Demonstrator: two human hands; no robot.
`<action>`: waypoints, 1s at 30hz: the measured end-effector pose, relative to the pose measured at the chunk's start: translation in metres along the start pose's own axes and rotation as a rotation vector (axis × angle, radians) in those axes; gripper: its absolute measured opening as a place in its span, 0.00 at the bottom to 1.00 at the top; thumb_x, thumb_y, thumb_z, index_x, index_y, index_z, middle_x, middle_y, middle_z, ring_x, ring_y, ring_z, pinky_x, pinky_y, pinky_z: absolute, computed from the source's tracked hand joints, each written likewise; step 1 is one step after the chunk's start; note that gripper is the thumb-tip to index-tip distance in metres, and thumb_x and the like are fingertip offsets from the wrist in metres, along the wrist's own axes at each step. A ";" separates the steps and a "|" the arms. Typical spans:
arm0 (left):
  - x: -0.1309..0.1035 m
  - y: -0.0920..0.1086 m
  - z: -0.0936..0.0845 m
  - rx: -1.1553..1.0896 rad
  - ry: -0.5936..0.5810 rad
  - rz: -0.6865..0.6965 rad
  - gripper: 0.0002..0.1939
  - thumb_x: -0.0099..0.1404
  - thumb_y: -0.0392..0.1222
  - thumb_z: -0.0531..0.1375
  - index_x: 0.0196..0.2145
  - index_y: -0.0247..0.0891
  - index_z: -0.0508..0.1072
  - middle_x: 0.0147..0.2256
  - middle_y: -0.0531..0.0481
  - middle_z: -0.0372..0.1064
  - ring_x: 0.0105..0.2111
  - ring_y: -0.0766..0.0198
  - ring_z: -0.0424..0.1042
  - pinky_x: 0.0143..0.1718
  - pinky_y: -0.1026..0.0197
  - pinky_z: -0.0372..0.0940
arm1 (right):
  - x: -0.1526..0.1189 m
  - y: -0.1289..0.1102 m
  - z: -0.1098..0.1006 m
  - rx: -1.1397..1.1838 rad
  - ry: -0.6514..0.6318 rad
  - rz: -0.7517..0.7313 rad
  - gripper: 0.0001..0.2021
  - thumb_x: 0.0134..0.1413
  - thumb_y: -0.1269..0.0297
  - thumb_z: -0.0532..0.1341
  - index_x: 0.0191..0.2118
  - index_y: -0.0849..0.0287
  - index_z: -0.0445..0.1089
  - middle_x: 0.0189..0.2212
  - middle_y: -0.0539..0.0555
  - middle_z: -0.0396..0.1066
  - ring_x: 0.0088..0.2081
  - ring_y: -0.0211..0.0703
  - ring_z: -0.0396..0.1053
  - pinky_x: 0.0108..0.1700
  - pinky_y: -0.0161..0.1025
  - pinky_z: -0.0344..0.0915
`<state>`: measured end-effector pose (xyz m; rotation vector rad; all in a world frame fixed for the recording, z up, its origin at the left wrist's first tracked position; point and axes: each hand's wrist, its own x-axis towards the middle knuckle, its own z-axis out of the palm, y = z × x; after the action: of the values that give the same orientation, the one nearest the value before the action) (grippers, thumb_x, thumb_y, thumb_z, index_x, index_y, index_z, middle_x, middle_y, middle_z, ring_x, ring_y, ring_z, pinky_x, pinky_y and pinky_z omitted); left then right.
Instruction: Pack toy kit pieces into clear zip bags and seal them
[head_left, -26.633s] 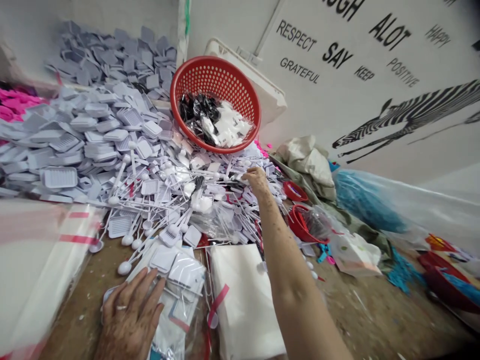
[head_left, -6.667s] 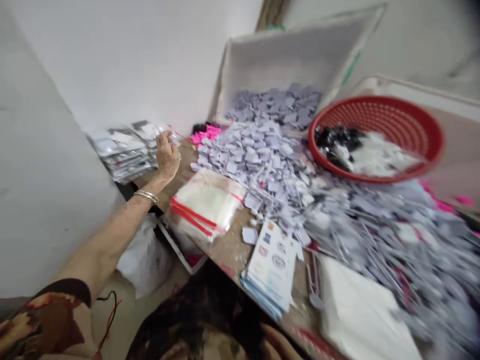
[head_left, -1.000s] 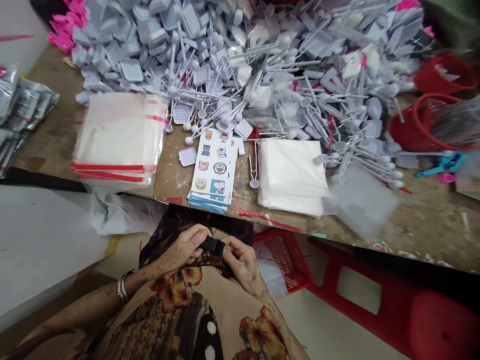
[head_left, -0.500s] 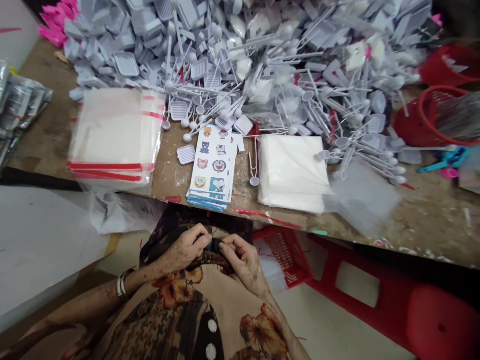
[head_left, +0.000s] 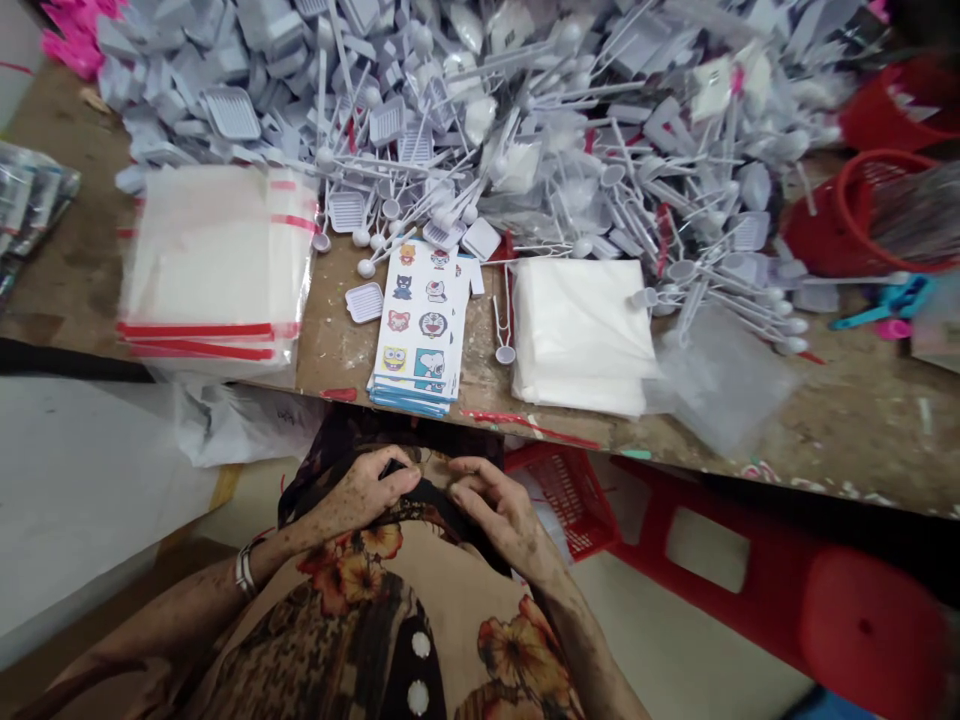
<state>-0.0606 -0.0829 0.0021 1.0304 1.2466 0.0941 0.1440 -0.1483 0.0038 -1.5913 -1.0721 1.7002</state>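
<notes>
At the waist, over the patterned clothing, my left hand (head_left: pixel 373 487) is closed with thumb and fingers around a small black piece (head_left: pixel 391 468), mostly hidden by the fingers. My right hand (head_left: pixel 499 505) lies to the right, a gap between it and the left. Its fingers are loosely bent and apart, holding nothing visible, beside a dark band (head_left: pixel 439 503) across the waist. On the table edge just beyond the hands lies a stack of sticker sheets (head_left: pixel 415 325) with cartoon figures. A stack of white plastic bags (head_left: pixel 581 335) is to its right.
Clear bags with red strips (head_left: pixel 206 260) lie at the left. A large heap of pale plastic trays and spoons (head_left: pixel 450 110) covers the table's back. Red baskets (head_left: pixel 847 225) stand at the right. Below the table are another red basket (head_left: pixel 574 500) and a red stool (head_left: pixel 874 625).
My right hand has let go of the black piece at the waist and moved slightly right, its fingers loosening. My left hand stays closed on the black piece. The view has shifted slightly.
</notes>
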 end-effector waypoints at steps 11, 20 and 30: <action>-0.009 0.005 -0.008 -0.124 0.047 0.042 0.14 0.59 0.50 0.62 0.36 0.39 0.67 0.26 0.59 0.61 0.26 0.70 0.59 0.27 0.68 0.56 | 0.027 0.002 0.042 -0.309 -0.029 -0.376 0.18 0.60 0.63 0.60 0.56 0.54 0.69 0.50 0.56 0.76 0.49 0.46 0.76 0.53 0.43 0.70; -0.003 -0.007 -0.060 -0.219 -0.316 0.025 0.17 0.61 0.55 0.61 0.38 0.37 0.73 0.29 0.53 0.68 0.26 0.69 0.65 0.26 0.68 0.59 | 0.010 0.006 0.040 -0.469 0.112 -0.505 0.16 0.61 0.61 0.61 0.54 0.54 0.73 0.45 0.56 0.79 0.42 0.47 0.78 0.48 0.42 0.74; -0.050 -0.006 -0.120 0.251 -0.461 0.144 0.06 0.52 0.33 0.64 0.28 0.42 0.79 0.24 0.53 0.72 0.24 0.65 0.67 0.27 0.66 0.61 | 0.008 0.002 0.041 -0.537 0.078 -0.533 0.18 0.62 0.60 0.62 0.57 0.50 0.69 0.48 0.56 0.77 0.43 0.51 0.78 0.49 0.46 0.74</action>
<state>-0.1792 -0.0443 0.0398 1.2734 0.7755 -0.1865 0.1027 -0.1500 -0.0036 -1.4600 -1.8220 1.0359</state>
